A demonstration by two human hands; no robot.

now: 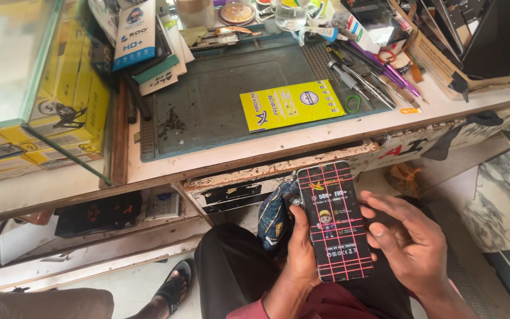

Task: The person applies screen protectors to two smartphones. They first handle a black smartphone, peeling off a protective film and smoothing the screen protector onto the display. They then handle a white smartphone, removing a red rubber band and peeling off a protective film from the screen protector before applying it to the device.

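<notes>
We sit at a worn white table [302, 142] with chipped paint along its edge, a dark green mat [219, 100] on top. A glass case [25, 71] stands left, and marble floor [503, 195] shows right. Daylight falls evenly across everything.

We see a flat black rectangular phone-shaped piece [334, 221], its face covered in a red grid with a small cartoon figure and print. It stands lengthwise, tilted slightly left, below the workbench edge, above our lap, gripped along both long sides.
</notes>
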